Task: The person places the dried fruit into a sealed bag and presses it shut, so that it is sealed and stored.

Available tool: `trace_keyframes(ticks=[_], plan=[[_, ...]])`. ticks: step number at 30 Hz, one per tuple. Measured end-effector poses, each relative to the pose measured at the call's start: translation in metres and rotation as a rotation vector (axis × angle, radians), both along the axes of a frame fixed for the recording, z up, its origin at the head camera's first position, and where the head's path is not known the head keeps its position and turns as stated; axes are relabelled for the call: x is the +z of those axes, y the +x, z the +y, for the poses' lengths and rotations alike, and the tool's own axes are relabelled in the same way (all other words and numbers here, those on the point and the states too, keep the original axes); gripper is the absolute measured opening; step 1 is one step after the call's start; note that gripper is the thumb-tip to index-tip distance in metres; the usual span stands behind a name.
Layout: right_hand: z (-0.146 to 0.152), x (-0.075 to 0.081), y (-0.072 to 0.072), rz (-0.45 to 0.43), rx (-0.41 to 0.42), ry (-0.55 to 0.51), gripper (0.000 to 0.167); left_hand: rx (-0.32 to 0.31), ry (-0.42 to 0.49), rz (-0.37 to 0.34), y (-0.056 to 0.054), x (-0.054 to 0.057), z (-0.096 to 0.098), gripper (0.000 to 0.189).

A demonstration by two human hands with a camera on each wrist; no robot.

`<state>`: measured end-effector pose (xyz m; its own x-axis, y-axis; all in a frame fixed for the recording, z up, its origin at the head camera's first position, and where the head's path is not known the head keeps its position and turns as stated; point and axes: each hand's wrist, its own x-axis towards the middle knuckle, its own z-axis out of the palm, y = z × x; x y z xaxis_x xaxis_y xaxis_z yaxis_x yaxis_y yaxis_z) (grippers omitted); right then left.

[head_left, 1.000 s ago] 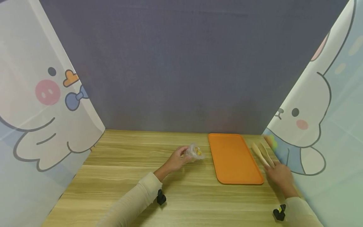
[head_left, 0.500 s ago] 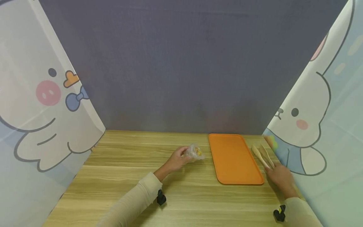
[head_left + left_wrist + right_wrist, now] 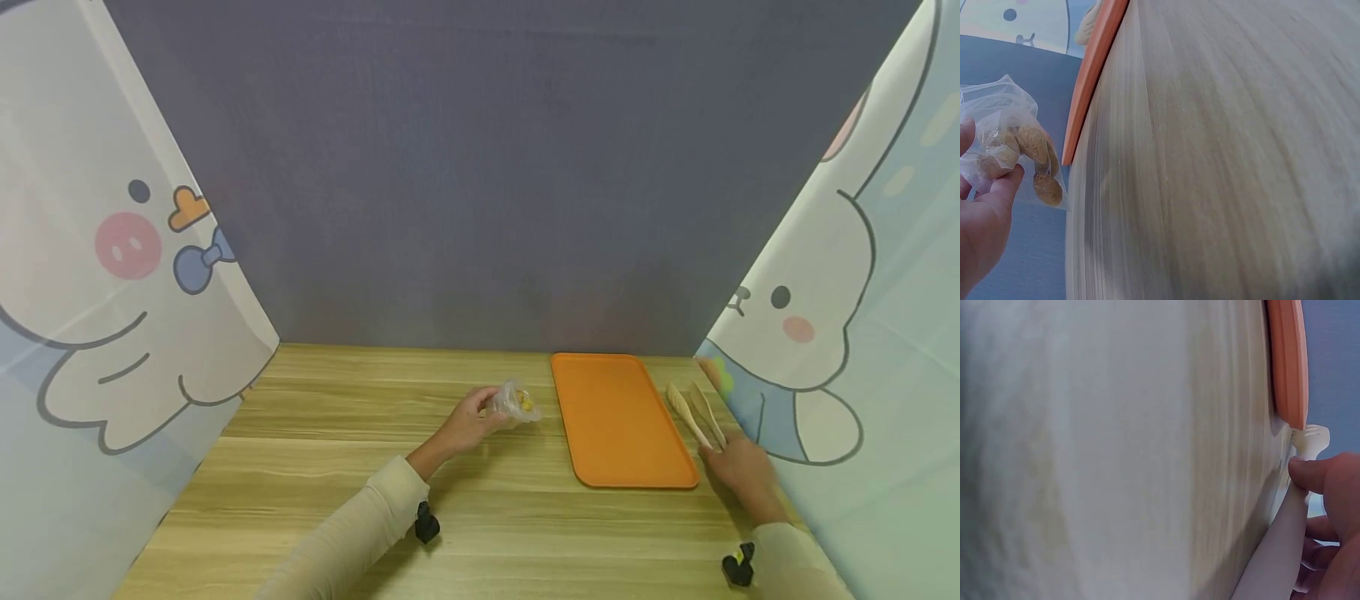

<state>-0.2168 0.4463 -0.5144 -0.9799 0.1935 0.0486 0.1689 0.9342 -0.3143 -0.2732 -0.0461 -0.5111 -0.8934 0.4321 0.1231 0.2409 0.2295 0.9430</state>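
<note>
My left hand holds a clear plastic bag above the table, left of the orange tray. Inside the bag are several brown, roundish pieces of what looks like food; their exact kind is unclear. At the tray's right side, my right hand grips a pair of pale tongs whose arms are spread apart and point away from me. One tip is toothed like a fork, as the right wrist view shows. In that view the thumb presses on the tongs' arm.
The wood-grain table ends at a dark grey back panel. Cartoon-printed panels stand on both sides, the right one close to my right hand. The tray has a low raised rim.
Little differs. Both hands stay nearly in place with the bag and the tongs; the tongs' tips have shifted slightly.
</note>
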Motion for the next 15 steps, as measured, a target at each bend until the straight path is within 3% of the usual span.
trace_keyframes(ticks=[7, 10, 15], plan=[[-0.002, 0.004, 0.003, -0.023, -0.005, -0.024, 0.042, 0.007, -0.005, -0.008, 0.001, 0.003, 0.001, 0.053], [-0.002, 0.007, 0.003, -0.021, 0.011, 0.016, 0.05, 0.009, -0.005, -0.007, 0.001, 0.003, 0.001, 0.053], [-0.006, 0.014, 0.0, 0.073, -0.002, 0.065, 0.06, 0.012, -0.002, 0.001, 0.002, 0.005, 0.002, 0.052]])
